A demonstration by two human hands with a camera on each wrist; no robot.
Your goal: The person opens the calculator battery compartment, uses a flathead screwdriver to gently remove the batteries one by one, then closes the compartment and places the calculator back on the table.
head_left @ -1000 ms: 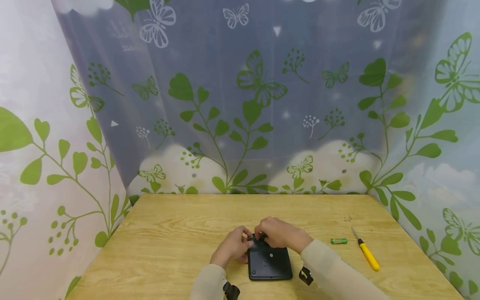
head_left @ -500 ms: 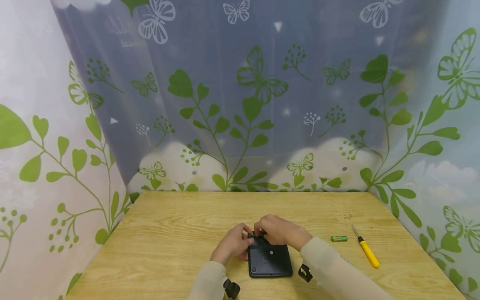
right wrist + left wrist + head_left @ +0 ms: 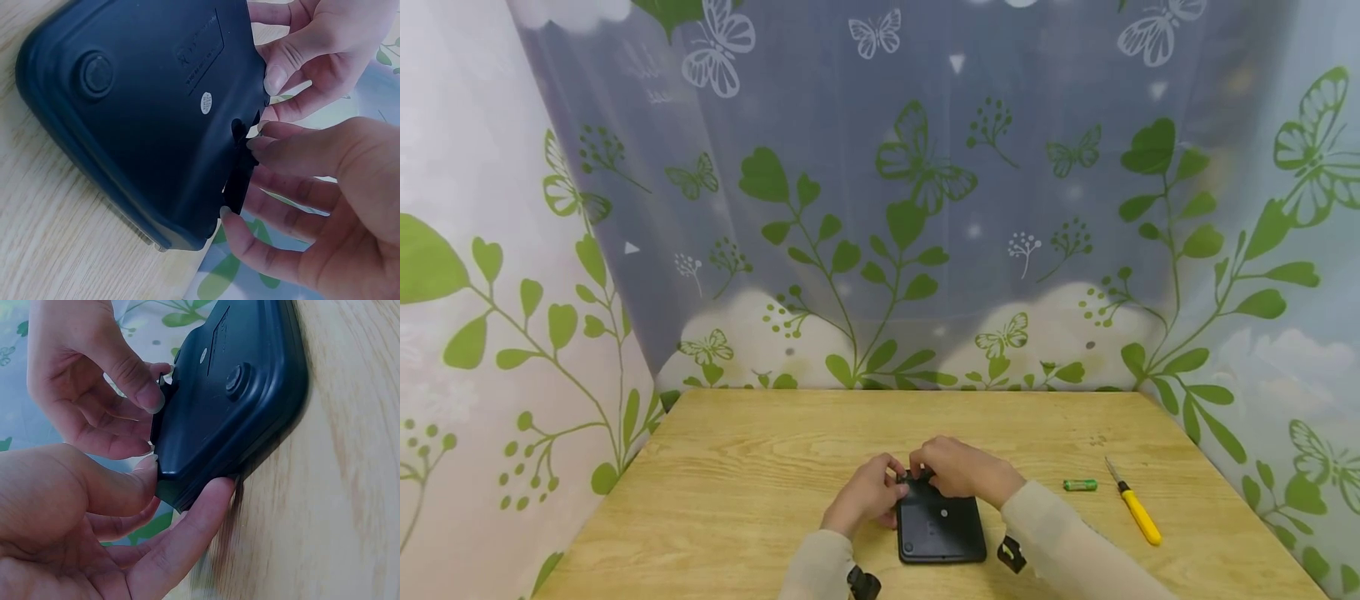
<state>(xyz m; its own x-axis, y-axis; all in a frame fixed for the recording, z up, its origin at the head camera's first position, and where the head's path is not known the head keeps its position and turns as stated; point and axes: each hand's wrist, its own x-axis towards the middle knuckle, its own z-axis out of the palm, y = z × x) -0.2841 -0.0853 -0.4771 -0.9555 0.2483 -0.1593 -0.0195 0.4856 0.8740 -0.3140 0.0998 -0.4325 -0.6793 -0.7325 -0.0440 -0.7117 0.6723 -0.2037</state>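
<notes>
A black desktop device (image 3: 936,537), shaped like a calculator, lies underside up on the table, showing a round rubber foot (image 3: 97,74) and a small white sticker (image 3: 206,103). My left hand (image 3: 865,493) grips its far left corner; in the left wrist view the thumb presses the upper edge and a finger lies along the side. At the raised far edge, my right hand (image 3: 958,467) pinches a narrow black cover (image 3: 236,187), which stands tilted with a gap beside it. The compartment's inside is hidden by the fingers and the cover.
To the right of the device lie a green battery (image 3: 1080,485) and a screwdriver (image 3: 1141,515) with a yellow handle. Several tiny pieces (image 3: 1097,440), too small to identify, lie farther back on the wooden table (image 3: 737,500). A printed curtain (image 3: 820,208) stands behind the table.
Both hands stay at the device's far edge with hardly any movement. The whole view shifts slightly up and then down; the battery and screwdriver keep their places on the table.
</notes>
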